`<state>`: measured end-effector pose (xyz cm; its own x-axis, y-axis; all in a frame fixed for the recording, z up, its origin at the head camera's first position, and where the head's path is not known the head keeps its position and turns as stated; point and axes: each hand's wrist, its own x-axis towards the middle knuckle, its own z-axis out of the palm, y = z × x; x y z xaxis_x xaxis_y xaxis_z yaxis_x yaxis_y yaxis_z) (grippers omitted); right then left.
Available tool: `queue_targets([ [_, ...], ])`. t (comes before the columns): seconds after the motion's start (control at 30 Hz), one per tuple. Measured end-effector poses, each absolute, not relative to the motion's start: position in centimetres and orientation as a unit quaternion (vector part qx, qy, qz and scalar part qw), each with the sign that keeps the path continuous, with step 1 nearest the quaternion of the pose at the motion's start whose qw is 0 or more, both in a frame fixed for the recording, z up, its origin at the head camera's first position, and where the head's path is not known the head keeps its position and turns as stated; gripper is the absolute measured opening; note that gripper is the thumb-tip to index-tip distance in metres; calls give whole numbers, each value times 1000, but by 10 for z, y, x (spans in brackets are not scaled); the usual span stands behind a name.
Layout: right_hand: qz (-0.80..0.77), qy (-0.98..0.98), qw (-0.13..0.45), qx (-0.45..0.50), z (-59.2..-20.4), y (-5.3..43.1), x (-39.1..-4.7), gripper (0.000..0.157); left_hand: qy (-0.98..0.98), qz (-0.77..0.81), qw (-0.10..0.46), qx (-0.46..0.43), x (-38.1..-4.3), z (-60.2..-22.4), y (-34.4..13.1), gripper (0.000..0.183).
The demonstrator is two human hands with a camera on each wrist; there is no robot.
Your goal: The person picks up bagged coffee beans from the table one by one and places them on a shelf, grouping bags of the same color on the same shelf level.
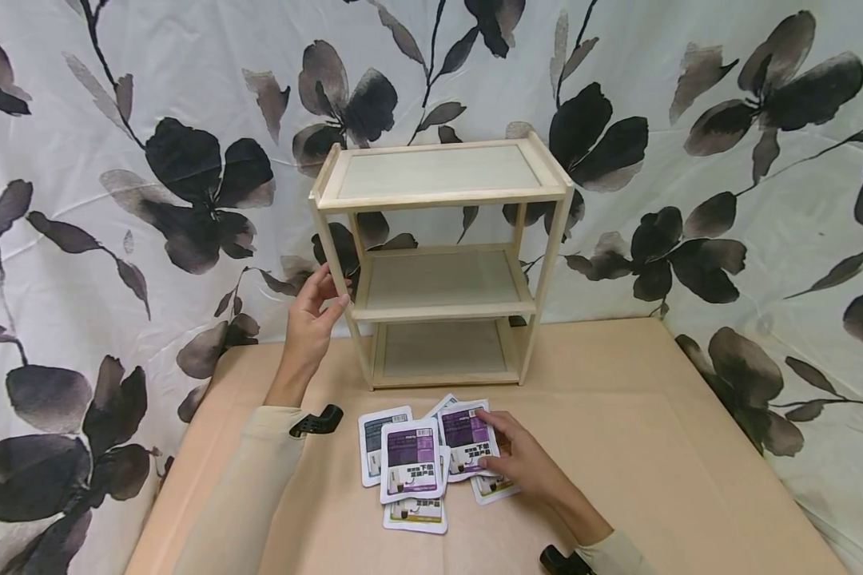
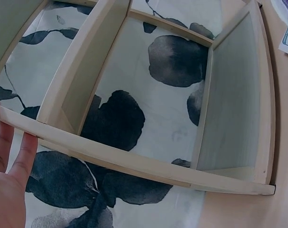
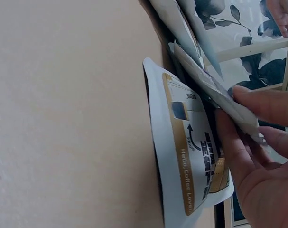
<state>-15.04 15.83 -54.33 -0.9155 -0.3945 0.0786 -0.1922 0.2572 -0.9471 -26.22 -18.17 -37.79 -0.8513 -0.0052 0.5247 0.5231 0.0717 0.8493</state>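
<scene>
A small three-tier wooden shelf [image 1: 446,313] stands upright on the table. At its left side, my left hand [image 1: 309,323] holds the front post, thumb and fingers to either side; in the left wrist view, the fingers [image 2: 21,159] reach behind that post [image 2: 110,156]. My right hand [image 1: 528,457] pinches a purple-and-white coffee packet [image 1: 466,455] by its right edge. Seen from the right wrist, this packet [image 3: 215,90] tilts up between thumb and fingers. Beneath it lies a yellow-banded packet [image 3: 184,142] printed "Hello, Coffee Lover".
Several more packets overlap in front of the shelf, among them a purple one [image 1: 411,459], a dark teal one [image 1: 372,447] and a yellow one [image 1: 415,515]. A peach cloth covers the table [image 1: 618,415]. Behind hangs a white floral curtain [image 1: 460,88].
</scene>
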Motion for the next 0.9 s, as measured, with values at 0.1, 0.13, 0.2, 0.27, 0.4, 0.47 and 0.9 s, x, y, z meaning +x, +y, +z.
queue_targets([
  [0.1,-582,789,93,-174,-542,159,-150,75,-709,-653,197,-179,-261,-377,-181,55],
  [0.13,-582,789,97,-171,-542,159,-150,73,-710,-652,196,-179,-261,-377,-181,55],
  [0.2,-579,792,101,-165,-542,160,-149,69,-710,-652,195,-180,-262,-377,-181,55],
  [0.27,-571,798,101,-166,-542,160,-150,64,-707,-655,194,-181,-262,-377,-181,56],
  [0.4,-553,809,88,-176,-542,160,-150,53,-709,-654,196,-179,-268,-383,-183,57],
  [0.47,-549,812,83,-177,-542,160,-150,50,-711,-652,196,-177,-273,-389,-185,57],
  [0.9,-605,772,121,-155,-540,167,-150,58,-708,-651,202,-185,-281,-399,-190,60],
])
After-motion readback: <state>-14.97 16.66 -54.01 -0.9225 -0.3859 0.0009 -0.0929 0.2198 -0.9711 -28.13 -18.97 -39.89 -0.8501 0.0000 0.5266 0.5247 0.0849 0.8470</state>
